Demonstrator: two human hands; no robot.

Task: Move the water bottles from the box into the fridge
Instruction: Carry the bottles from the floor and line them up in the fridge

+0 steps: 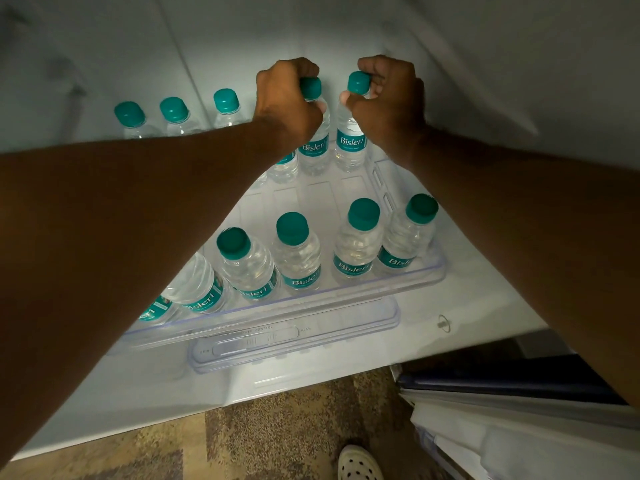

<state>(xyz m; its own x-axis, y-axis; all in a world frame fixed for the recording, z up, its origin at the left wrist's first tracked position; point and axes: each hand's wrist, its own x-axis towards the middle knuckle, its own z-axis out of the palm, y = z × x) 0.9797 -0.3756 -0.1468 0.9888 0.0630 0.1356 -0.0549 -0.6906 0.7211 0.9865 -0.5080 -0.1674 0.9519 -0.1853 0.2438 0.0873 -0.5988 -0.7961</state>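
Note:
Both my arms reach deep into the fridge. My left hand (285, 98) grips the neck of a small teal-capped water bottle (313, 147) standing on the clear shelf (388, 282). My right hand (388, 98) grips the neck of a second bottle (350, 147) right beside it. Both bottles are upright in the back row. More bottles (175, 114) stand along the back to the left, partly hidden by my left forearm. A front row of several bottles (356, 244) lines the shelf's front edge. The box is out of view.
The fridge's white walls close in at the left, back and right. Below the shelf sits a clear drawer lid with a temperature slider (256, 341). The open door's edge (502, 393) is at lower right. A white shoe (358, 464) stands on patterned carpet.

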